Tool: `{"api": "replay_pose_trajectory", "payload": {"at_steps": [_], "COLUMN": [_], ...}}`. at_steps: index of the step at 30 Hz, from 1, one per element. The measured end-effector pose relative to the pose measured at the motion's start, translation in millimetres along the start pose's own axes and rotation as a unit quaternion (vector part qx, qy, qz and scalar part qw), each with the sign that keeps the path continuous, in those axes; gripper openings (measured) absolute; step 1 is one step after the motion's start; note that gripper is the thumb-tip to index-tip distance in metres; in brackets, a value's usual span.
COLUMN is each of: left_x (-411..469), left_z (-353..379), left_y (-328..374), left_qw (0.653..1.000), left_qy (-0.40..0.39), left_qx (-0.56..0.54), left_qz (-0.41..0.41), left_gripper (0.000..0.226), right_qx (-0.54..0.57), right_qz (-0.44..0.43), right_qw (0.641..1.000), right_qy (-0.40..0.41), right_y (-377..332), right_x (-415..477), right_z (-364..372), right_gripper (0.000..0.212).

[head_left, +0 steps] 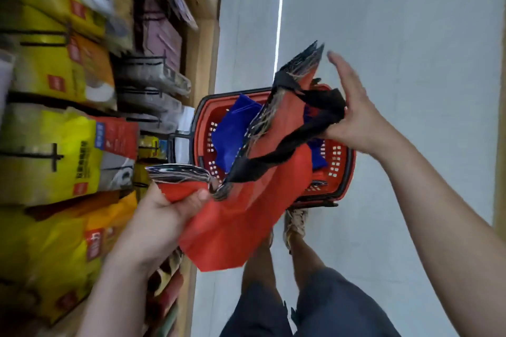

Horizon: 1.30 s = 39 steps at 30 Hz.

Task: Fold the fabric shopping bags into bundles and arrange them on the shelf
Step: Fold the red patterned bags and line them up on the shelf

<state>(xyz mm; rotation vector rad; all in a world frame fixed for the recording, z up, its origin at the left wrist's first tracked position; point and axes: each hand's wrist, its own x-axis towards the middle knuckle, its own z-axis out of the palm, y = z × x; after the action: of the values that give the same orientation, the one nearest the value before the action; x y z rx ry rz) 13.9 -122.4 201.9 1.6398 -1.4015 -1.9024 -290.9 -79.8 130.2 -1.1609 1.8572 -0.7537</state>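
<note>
forearms (416,178) bare | shorts (323,306) dark blue-grey | shoes (295,223) tan, patterned

yellow packs (54,150): blurry, words unreadable
basket (208,117): middle hidden behind red bag (246,213)
blue bags (230,139): partly covered
right hand (353,115): fingertips blurry, thumb behind black strap (323,109)
left hand (164,216): fingers under red bag

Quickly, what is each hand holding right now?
Left hand: grips the edge of the red fabric bag.
Right hand: holds its black handle.

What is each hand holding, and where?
Both hold the red bag: left hand grips an edge, right hand its black handle.
</note>
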Motion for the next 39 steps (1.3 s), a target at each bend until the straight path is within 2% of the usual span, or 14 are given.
{"api": "replay_pose_trajectory", "payload": {"at_steps": [4, 6, 8, 10, 13, 15, 17, 21, 23, 25, 30, 34, 37, 39], "left_x": [-33.2, -47.9, -56.1, -60.4, -78.8, -103.5, -130.0, -180.4, -202.5, -228.1, -299.9, -358.8, -410.5, -449.8], "left_z": [-33.1, -42.4, -47.4, -51.7, -49.9, -40.5, -24.1, 2.3, 7.9, 8.2, 6.7, 5.7, 3.2, 0.7], "left_y": [25.6, 37.8, 43.9, 44.1, 43.1, 37.8, 30.6, 27.3, 31.4, 33.5, 44.0, 41.4, 20.2, -3.7], "left_qw": [0.998, 0.994, 0.981, 0.970, 0.957, 0.965, 0.974, 0.974, 0.969, 0.959, 0.899, 0.864, 0.839, 0.814], "left_qy": [0.002, 0.023, 0.096, 0.215, 0.285, 0.257, 0.223, 0.218, 0.227, 0.277, 0.357, 0.362, 0.381, 0.425], "left_qx": [-0.060, -0.109, -0.164, -0.110, -0.044, -0.058, -0.027, -0.062, -0.086, 0.007, 0.227, 0.334, 0.376, 0.387], "left_qz": [0.011, 0.021, 0.034, 0.031, 0.021, 0.002, 0.027, 0.020, 0.033, 0.063, 0.109, 0.104, 0.101, 0.084], "left_gripper": [0.026, 0.037, 0.013, 0.020, 0.038, 0.063, 0.061, 0.042, 0.049, 0.053, 0.063, 0.042, 0.047, 0.044], "right_qx": [0.195, 0.222, 0.231, 0.192, 0.093, 0.071, 0.041, -0.023, -0.078, -0.176, -0.192, -0.172, -0.219, -0.250], "right_qz": [0.073, 0.082, 0.086, 0.079, 0.053, 0.063, 0.082, 0.091, 0.105, 0.102, -0.156, -0.414, -0.481, -0.512], "right_qw": [0.972, 0.961, 0.963, 0.978, 0.990, 0.985, 0.979, 0.988, 0.989, 0.979, 0.956, 0.841, 0.773, 0.743], "right_qy": [-0.107, -0.145, -0.110, -0.024, 0.090, 0.147, 0.180, 0.124, 0.067, 0.000, -0.154, -0.302, -0.351, -0.351], "right_y": [-52.2, -68.5, -81.1, -87.4, -91.4, -93.0, -90.9, -88.5, -92.1, -103.3, -190.8, -278.5, -317.3, -330.4], "right_x": [-6.6, -12.3, -17.5, -22.4, -24.8, -25.0, -22.8, -23.7, -28.5, -37.6, -89.7, -154.1, -198.9, -223.6], "right_z": [-24.7, -18.4, -8.0, -3.8, -12.6, -23.3, -34.5, -41.3, -40.1, -35.1, -1.5, 43.4, 85.6, 115.0], "right_gripper": [0.093, 0.056, 0.023, 0.009, 0.019, 0.025, 0.034, 0.028, 0.040, 0.064, 0.105, 0.113, 0.101, 0.063]}}
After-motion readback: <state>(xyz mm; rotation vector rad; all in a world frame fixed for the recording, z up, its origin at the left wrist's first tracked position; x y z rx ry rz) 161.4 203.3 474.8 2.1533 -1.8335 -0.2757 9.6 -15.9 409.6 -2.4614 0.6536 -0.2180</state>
